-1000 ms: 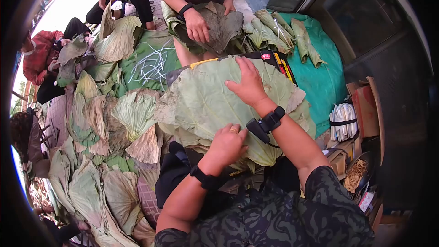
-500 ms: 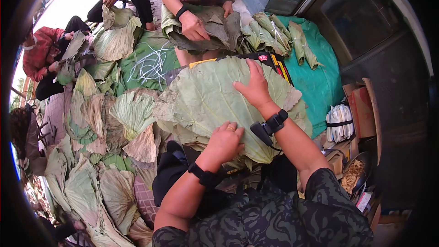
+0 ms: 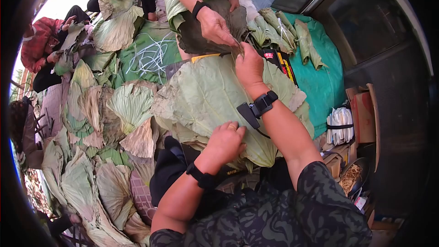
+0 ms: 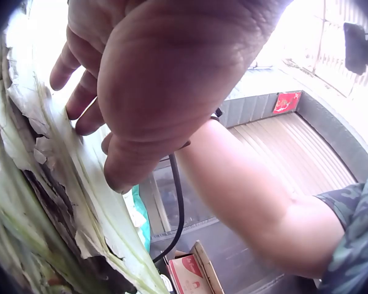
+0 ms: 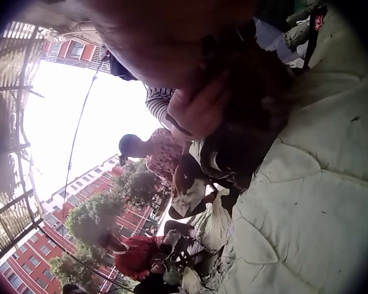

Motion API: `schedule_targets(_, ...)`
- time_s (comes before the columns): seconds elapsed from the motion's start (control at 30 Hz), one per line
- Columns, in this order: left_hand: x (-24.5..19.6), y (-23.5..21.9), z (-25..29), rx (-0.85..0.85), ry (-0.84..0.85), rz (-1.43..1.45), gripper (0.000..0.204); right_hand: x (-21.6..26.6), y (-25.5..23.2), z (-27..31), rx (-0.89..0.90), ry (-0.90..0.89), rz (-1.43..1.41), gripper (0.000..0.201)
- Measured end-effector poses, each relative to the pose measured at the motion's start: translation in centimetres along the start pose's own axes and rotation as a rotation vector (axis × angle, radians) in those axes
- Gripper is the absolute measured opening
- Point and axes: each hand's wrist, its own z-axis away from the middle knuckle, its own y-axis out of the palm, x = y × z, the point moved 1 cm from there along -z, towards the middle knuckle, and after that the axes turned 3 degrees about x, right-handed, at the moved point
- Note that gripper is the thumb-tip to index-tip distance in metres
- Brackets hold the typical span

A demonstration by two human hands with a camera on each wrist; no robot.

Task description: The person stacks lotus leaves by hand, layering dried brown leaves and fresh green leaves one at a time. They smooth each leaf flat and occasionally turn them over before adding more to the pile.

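A broad, pale green dried lotus leaf lies on top of a stack of leaves in front of me. My left hand rests on its near part, fingers loosely bent against the surface; the left wrist view shows those fingers along the leaf. Past the leaf's far edge, my right hand pinches a small brownish piece of dried leaf. Another person's hand meets mine at that piece. Behind it, a dark dried leaf lies over that person's lap. Shadow darkens the right hand in its own wrist view.
Rolled, tied leaf bundles lie on a teal sheet at the right. Spread leaves cover the ground at left, near white string. Cardboard boxes stand by the right wall. Other people sit at upper left.
My right hand has lifted off the leaf and moved forward to the other person's hand, which has come toward mine. My left hand stays on the leaf.
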Motion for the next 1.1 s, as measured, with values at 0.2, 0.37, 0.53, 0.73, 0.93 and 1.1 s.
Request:
schedule_targets(0.2, 0.0, -0.7, -0.4, -0.161, 0.002, 0.218, 0.043, -1.2, -4.9, -1.5, -0.114, -0.063, -0.226, 0.02)
schedule_targets(0.37, 0.6, 0.9, -1.3, -0.031, -0.086, 1.011, 0.05, 2.6, -11.7, 3.6, -0.071, 0.342, -1.033, 0.024)
schedule_targets(0.53, 1.6, 2.6, -2.2, 0.09, -0.081, 2.013, 0.075, 1.8, -13.7, 14.3, -0.028, 0.672, -1.405, 0.038)
schedule_targets(0.73, 2.2, 2.5, -2.5, -0.129, -0.325, 2.113, 0.041, -1.3, -10.4, 20.3, 0.405, 0.939, -1.325, 0.04)
schedule_targets(0.93, 2.2, 2.0, -1.6, -0.014, -0.31, 2.071, 0.038, -2.6, -7.9, 14.6, 0.364, 0.955, -1.503, 0.025)
schedule_targets(1.1, 4.2, 0.4, -3.0, -0.363, -0.299, 2.014, 0.035, -3.4, -7.0, 12.7, 0.174, 0.567, -1.166, 0.024)
